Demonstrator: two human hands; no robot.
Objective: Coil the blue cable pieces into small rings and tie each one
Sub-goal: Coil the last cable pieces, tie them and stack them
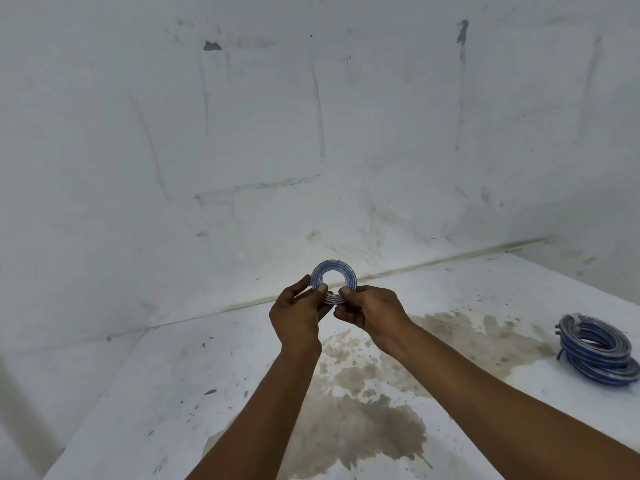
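A small flat ring of coiled blue cable [334,270] is held up in front of the wall, above the white surface. My left hand [298,317] pinches the ring's lower left edge between thumb and fingers. My right hand [370,315] pinches its lower right edge. The bottom of the ring is partly hidden behind my fingers. A pile of several coiled blue cable rings [597,351] lies on the surface at the far right, well away from both hands.
The white surface [173,393] has a large brown stain [363,420] under my forearms. A scuffed white wall [311,133] rises right behind it. The surface's left edge drops off near the lower left corner.
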